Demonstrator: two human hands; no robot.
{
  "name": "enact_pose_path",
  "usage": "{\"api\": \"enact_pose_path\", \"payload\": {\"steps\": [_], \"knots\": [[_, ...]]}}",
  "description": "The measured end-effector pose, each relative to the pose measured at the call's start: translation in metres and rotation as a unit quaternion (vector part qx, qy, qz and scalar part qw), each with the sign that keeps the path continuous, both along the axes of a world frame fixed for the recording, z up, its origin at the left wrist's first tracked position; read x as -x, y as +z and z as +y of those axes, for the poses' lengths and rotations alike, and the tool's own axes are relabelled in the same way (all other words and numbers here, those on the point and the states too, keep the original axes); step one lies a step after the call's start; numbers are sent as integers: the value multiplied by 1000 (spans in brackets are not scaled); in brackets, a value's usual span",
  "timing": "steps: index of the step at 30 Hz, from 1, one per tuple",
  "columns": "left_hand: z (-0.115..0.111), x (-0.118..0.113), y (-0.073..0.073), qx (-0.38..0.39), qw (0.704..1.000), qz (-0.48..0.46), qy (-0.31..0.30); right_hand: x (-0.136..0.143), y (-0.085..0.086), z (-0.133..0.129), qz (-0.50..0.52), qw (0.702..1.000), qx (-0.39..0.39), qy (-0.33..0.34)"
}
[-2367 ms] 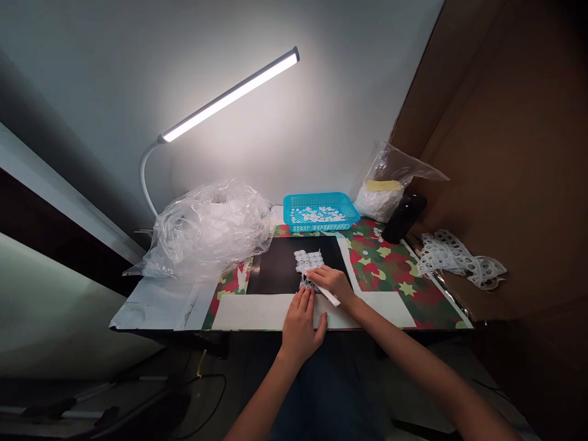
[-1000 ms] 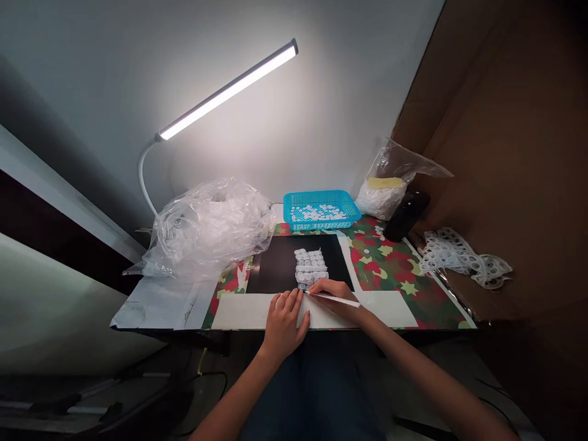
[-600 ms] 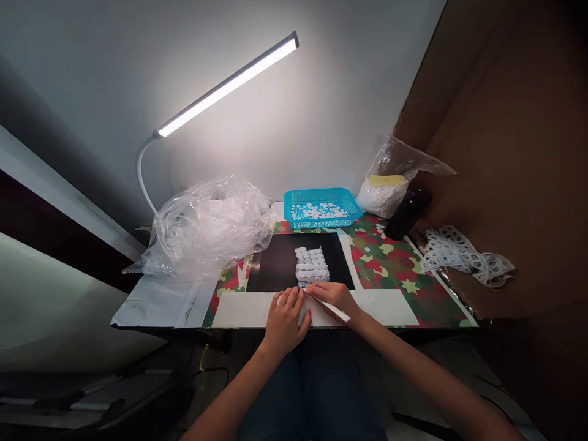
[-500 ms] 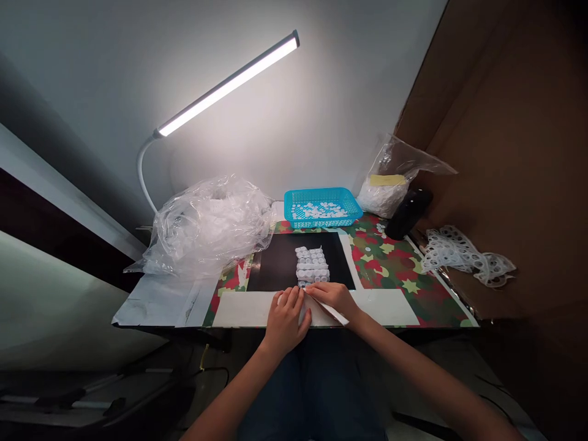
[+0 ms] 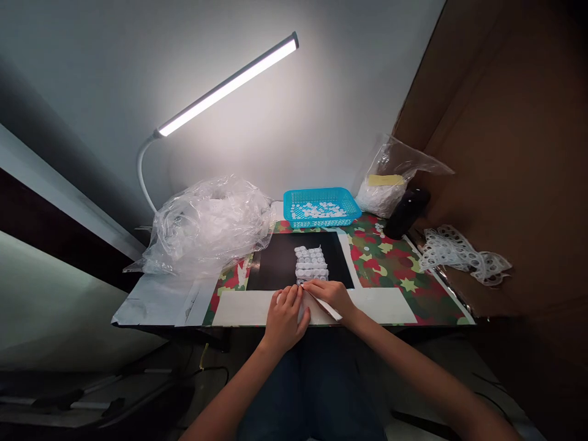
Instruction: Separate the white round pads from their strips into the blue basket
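My left hand (image 5: 285,315) lies over the near edge of the table, fingers stretched forward and thumb apart, pressing on a whitish piece mostly hidden beneath it. Fingertips of my right hand (image 5: 333,299) are pinched together close to the left fingertips. From under the right hand a thin white strip (image 5: 329,309) slants toward the table's front edge, its upper end hidden by the fingers. Just beyond both hands, several rows of small white round pieces (image 5: 312,263) sit on a black mat (image 5: 273,263). A long white board (image 5: 381,304) runs under the hands.
A blue basket (image 5: 322,222) holds many white discs. Left of it is a large clear plastic bag (image 5: 206,226), below a lit lamp (image 5: 229,84). At right are a filled clear bag (image 5: 379,196), a black cylindrical object (image 5: 407,214) and perforated white scraps (image 5: 459,254).
Both hands stay together at the same place on the white board, with only slight finger movement. The white strip's slant is nearly unchanged. The whole view has shifted a little.
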State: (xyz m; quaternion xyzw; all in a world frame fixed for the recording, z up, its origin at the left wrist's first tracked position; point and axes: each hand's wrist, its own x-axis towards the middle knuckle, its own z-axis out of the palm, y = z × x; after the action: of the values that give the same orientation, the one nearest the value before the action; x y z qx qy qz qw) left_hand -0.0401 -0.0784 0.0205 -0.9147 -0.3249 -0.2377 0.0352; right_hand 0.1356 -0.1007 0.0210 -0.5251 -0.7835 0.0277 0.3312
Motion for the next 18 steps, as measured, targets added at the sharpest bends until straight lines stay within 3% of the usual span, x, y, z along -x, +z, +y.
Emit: {"api": "enact_pose_path", "payload": {"steps": [8, 18], "knots": [[-1, 0, -3, 7, 1000, -2, 6, -4, 9, 8, 107, 992, 53, -28], [-2, 0, -6, 12, 1000, -16, 15, -15, 26, 20, 206, 972, 113, 22]]}}
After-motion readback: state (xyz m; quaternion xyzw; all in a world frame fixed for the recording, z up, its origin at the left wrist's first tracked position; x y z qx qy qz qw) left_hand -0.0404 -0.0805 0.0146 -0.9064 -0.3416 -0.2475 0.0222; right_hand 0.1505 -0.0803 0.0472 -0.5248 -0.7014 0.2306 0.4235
